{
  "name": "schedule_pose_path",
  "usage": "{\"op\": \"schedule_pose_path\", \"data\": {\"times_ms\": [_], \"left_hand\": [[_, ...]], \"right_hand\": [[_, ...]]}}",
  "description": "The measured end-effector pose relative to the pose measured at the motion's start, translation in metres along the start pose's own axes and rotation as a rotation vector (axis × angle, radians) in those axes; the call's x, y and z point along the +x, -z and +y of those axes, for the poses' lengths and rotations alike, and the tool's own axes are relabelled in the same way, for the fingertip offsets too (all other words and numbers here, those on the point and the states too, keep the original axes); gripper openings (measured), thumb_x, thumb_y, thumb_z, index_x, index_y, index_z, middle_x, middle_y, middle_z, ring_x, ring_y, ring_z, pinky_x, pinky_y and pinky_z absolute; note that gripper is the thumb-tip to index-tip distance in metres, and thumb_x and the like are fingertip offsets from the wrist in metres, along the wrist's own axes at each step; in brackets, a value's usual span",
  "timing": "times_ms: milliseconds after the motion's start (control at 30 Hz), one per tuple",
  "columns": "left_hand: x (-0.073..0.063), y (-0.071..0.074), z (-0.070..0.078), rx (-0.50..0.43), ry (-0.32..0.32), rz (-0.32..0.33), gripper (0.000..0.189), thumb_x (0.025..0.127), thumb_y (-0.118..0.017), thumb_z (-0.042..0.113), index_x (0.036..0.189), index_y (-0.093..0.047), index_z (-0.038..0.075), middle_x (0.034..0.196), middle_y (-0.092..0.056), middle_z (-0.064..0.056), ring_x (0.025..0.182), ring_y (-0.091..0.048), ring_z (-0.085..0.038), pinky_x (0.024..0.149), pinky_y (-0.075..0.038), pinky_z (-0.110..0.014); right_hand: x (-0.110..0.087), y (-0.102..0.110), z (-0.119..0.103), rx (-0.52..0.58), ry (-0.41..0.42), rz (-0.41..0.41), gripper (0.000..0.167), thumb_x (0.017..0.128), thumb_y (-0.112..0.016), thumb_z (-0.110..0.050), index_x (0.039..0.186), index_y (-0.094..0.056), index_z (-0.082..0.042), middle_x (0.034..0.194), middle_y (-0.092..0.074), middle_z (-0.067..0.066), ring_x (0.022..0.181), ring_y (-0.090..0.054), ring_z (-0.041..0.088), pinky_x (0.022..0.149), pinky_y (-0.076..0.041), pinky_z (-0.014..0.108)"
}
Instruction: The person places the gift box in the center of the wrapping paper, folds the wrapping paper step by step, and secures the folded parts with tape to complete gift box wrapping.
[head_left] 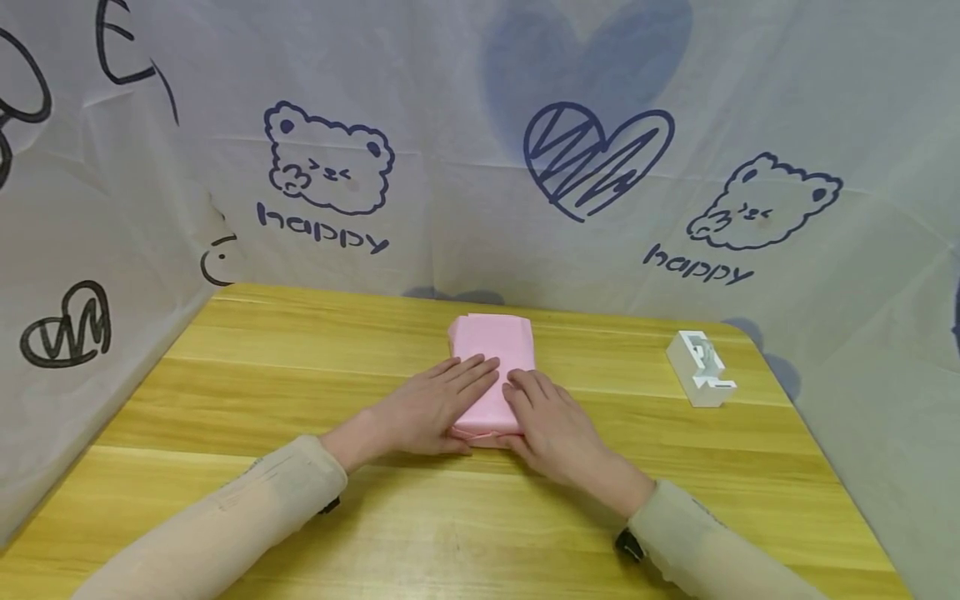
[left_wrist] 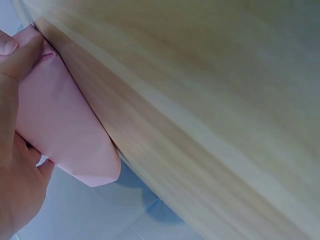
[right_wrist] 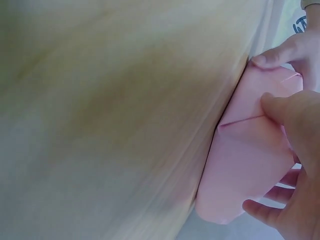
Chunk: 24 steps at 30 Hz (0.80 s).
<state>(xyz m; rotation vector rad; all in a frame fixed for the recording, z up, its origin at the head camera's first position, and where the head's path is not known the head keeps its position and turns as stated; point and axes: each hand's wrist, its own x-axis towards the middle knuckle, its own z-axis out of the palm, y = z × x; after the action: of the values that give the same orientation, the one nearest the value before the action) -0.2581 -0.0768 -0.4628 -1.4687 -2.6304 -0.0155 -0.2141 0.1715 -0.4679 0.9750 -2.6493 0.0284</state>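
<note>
A box-shaped package in pink paper (head_left: 495, 337) lies lengthwise on the wooden table, its folded end toward me. Across its left side and top my left hand (head_left: 423, 408) rests with straight fingers, thumb down at the near end. My right hand (head_left: 558, 429) touches the right side, fingers lightly bent over the top. In the right wrist view, both thumbs press the folded end of the pink package (right_wrist: 245, 165), where a crease crosses the paper. In the left wrist view, my left thumb lies against the pink paper (left_wrist: 65, 115). The package's underside is hidden.
A white, notched, box-like object (head_left: 697, 371), resembling a tape dispenser, stands at the table's right rear. The wooden table (head_left: 300, 350) backs onto a pale cloth (head_left: 465, 208) with drawn hearts and bears, which also hangs at both sides.
</note>
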Motion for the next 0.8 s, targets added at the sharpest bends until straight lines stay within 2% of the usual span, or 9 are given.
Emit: {"op": "schedule_pose_path", "data": {"times_ms": [200,567,800], "left_hand": [[0.0015,-0.0013,-0.0001,0.044,-0.017,0.012,0.091,0.1,-0.061,0.056,0.163,-0.026,-0.001,0.171,-0.023,-0.017,0.157,-0.024,-0.033,0.127,-0.023,-0.047],[0.0015,-0.0041,-0.002,-0.022,-0.025,0.045,0.085,0.104,-0.053,0.054,0.163,-0.027,-0.001,0.171,-0.023,-0.016,0.157,-0.024,-0.032,0.127,-0.023,-0.046],[0.0024,-0.0025,0.0007,-0.032,0.005,0.062,0.084,0.104,-0.052,0.057,0.162,-0.031,0.0,0.17,-0.026,-0.015,0.156,-0.027,-0.031,0.127,-0.024,-0.046]], "right_hand": [[-0.0011,-0.0015,0.0005,0.01,0.01,-0.005,0.067,0.1,-0.066,-0.047,0.143,-0.053,0.002,0.149,-0.046,0.02,0.139,-0.045,0.037,0.114,-0.044,0.05],[-0.0016,-0.0037,0.0023,0.023,-0.007,-0.042,0.064,0.102,-0.063,-0.046,0.145,-0.052,0.001,0.152,-0.043,0.019,0.141,-0.042,0.036,0.118,-0.04,0.049],[-0.0009,-0.0045,0.0026,0.036,-0.016,-0.034,0.063,0.102,-0.063,-0.044,0.145,-0.052,0.0,0.152,-0.043,0.018,0.141,-0.042,0.036,0.117,-0.041,0.049]]}}
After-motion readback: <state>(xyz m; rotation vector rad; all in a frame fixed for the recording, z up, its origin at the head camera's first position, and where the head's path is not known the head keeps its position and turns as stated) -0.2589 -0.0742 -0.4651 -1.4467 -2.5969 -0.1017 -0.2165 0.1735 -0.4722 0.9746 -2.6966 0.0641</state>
